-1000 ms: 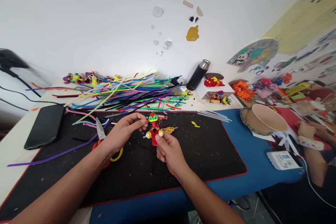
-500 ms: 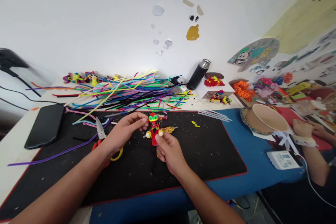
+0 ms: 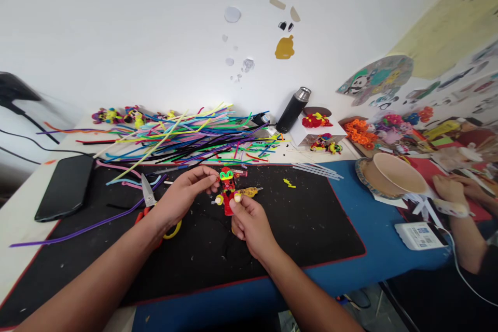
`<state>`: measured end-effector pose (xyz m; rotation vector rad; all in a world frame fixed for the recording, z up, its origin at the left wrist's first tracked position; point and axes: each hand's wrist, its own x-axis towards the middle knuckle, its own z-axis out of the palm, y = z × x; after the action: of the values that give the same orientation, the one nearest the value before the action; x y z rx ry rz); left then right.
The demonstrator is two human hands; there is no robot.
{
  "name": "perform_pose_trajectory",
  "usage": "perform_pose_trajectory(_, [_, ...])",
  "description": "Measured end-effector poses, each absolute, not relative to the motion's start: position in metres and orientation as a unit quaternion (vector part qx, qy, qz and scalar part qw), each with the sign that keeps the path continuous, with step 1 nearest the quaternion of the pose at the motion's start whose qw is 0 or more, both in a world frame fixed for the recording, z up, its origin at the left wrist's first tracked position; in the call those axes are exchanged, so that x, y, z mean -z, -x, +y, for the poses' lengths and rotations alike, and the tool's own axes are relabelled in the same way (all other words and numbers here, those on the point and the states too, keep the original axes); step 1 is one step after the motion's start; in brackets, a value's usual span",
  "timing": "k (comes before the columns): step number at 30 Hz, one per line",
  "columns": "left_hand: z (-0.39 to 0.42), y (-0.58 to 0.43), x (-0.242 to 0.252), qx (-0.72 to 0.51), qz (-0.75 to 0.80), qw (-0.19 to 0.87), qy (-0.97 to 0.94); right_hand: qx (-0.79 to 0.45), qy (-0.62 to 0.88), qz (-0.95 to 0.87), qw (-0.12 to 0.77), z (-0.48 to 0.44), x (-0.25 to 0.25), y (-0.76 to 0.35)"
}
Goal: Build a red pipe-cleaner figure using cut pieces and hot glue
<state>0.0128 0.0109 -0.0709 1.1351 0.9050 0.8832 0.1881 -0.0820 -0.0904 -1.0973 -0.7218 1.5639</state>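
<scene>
A small figure of red, yellow and green pipe cleaner stands upright over the black mat, with pale round ends on its arms. My right hand pinches it at the lower right, by one of those round ends. Beside the figure's head, my left hand has thumb and forefinger pressed together; whatever tiny part lies between them is hidden. Scissors with red and yellow handles lie partly under my left wrist. Just behind the figure is a yellow patterned tool with a thin tip.
A heap of coloured pipe cleaners lies along the wall. Left is a black phone; a dark flask stands at the back. Yellow scraps and pale sticks lie right. Beyond a bowl, a co-worker's hands rest.
The whole view has shifted very slightly. Both hands and the figure keep nearly the same pose.
</scene>
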Motion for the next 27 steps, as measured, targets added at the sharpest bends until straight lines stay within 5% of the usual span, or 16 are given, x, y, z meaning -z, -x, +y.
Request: perform_pose_trajectory(27, [0.0159, -0.0109, 0.0778, -0.432, 0.421, 0.701, -0.381, -0.653, 0.463, -0.302, 0.518, -0.0814, 0.0909, -0.1884])
